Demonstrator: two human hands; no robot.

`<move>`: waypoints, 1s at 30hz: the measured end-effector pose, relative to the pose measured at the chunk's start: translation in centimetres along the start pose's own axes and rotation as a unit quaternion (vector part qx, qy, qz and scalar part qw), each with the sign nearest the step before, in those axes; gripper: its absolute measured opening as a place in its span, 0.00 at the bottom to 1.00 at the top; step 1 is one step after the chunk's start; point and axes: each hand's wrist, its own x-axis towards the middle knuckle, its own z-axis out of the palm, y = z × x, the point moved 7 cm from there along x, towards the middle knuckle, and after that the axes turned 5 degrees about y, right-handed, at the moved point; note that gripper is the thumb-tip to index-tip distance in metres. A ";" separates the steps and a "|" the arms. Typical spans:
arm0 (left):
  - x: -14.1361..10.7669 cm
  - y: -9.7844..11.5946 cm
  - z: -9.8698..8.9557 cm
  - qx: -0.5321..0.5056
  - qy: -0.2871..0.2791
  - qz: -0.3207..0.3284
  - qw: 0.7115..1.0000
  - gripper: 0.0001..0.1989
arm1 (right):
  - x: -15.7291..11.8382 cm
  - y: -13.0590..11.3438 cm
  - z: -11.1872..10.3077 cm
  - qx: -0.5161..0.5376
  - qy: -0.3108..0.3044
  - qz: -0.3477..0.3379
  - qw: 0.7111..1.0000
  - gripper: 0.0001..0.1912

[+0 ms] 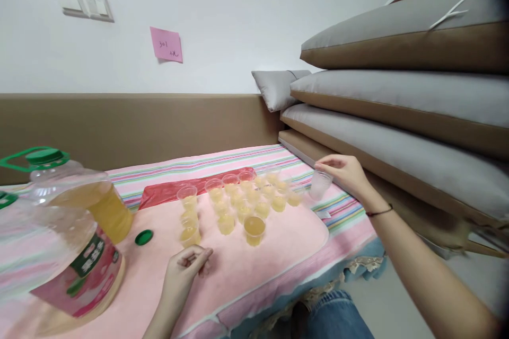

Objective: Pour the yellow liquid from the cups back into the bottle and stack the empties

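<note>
My right hand [345,172] grips the rim of a cloudy-clear plastic cup [320,186] at the right end of the mat. Whether several cups are nested there, I cannot tell. My left hand [189,265] hovers over the pink mat [234,286], fingers curled in and thumb out, with nothing visible in it. Just beyond it is a clear cup of yellow juice [190,234]. Several similar cups stand in rows, and a fuller cup [254,229] is nearest the front edge.
Two big juice bottles, a labelled one [85,270] and a green-capped one [101,204], stand at left by a loose green cap [143,237]. Red plastic [159,194] lies behind the cups. Stacked grey-brown cushions [397,90] rise at right. A brown backboard [139,122] runs along the wall.
</note>
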 end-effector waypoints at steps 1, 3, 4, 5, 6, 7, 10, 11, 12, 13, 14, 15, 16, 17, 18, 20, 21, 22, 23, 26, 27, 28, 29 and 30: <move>-0.1 0.0 -0.2 -0.002 0.005 0.001 1.000 0.22 | -1.5 0.1 0.4 0.024 0.030 0.021 0.999 0.16; -0.2 0.0 -0.7 -0.002 0.019 -0.003 1.000 0.21 | -4.3 1.1 1.6 0.057 0.081 0.054 0.994 0.15; -0.3 -0.1 -1.2 0.000 0.031 -0.004 1.000 0.20 | -5.6 1.7 2.6 0.069 0.091 0.065 0.991 0.16; -0.3 0.0 -1.7 0.002 0.045 -0.004 0.999 0.20 | -6.7 2.4 3.7 0.079 0.093 0.073 0.990 0.16; -0.4 0.0 -2.4 0.004 0.062 -0.001 0.998 0.19 | -7.7 3.1 4.9 0.088 0.087 0.080 0.989 0.17; -0.5 0.0 -3.1 0.004 0.081 0.003 0.997 0.19 | -8.6 3.7 6.1 0.097 0.078 0.087 0.988 0.18; -0.5 -0.5 -5.6 -0.011 0.146 0.005 0.989 0.21 | -10.8 5.0 9.5 0.115 0.034 0.103 0.987 0.19; -0.4 -0.8 -6.5 -0.019 0.169 0.003 0.985 0.22 | -11.3 5.2 10.3 0.117 0.018 0.107 0.987 0.19; -0.3 -1.1 -7.3 -0.029 0.190 0.001 0.981 0.24 | -11.8 5.5 11.0 0.118 0.003 0.111 0.987 0.18; -0.2 -1.5 -8.0 -0.042 0.208 0.001 0.977 0.25 | -12.2 5.7 11.5 0.119 -0.006 0.114 0.986 0.17; -0.1 -1.8 -8.6 -0.056 0.223 0.003 0.973 0.26 | -12.4 6.0 11.8 0.120 -0.009 0.117 0.986 0.16; 0.1 -2.1 -9.1 -0.069 0.232 0.007 0.970 0.27 | -12.6 6.3 11.9 0.120 -0.006 0.120 0.985 0.16; 0.3 -2.4 -9.5 -0.079 0.237 0.012 0.968 0.28 | -12.6 6.7 11.8 0.121 0.004 0.122 0.985 0.16; 0.6 -2.7 -9.7 -0.085 0.237 0.017 0.968 0.28 | -12.5 7.2 11.5 0.122 0.019 0.123 0.985 0.16; 0.9 -3.0 -9.8 -0.087 0.234 0.019 0.968 0.30 | -12.3 7.7 11.1 0.122 0.038 0.123 0.984 0.16; 1.4 -3.8 -9.4 -0.079 0.222 0.007 0.972 0.34 | -12.0 9.0 10.1 0.115 0.081 0.126 0.982 0.19; 1.7 -4.3 -9.1 -0.071 0.218 -0.006 0.973 0.37 | -11.9 9.8 9.6 0.107 0.104 0.132 0.980 0.22; 1.9 -4.8 -8.6 -0.061 0.216 -0.020 0.974 0.38 | -11.8 10.6 9.1 0.095 0.124 0.141 0.978 0.25; 2.1 -5.3 -8.1 -0.051 0.214 -0.031 0.975 0.39 | -11.8 11.5 8.7 0.081 0.140 0.152 0.975 0.28; 2.8 -6.3 -6.7 -0.042 0.210 -0.038 0.976 0.39 | -11.7 14.1 8.4 0.048 0.167 0.193 0.966 0.34; 3.0 -6.4 -6.3 -0.044 0.207 -0.035 0.977 0.39 | -11.6 15.0 8.5 0.043 0.170 0.206 0.963 0.35; 3.2 -6.6 -6.0 -0.047 0.202 -0.033 0.978 0.39 | -11.5 15.9 8.8 0.041 0.170 0.217 0.960 0.36; 3.5 -6.7 -5.7 -0.050 0.197 -0.031 0.979 0.38 | -11.2 16.7 9.1 0.044 0.169 0.226 0.958 0.37; 3.7 -6.7 -5.6 -0.051 0.192 -0.029 0.980 0.37 | -11.0 17.4 9.5 0.050 0.166 0.231 0.957 0.38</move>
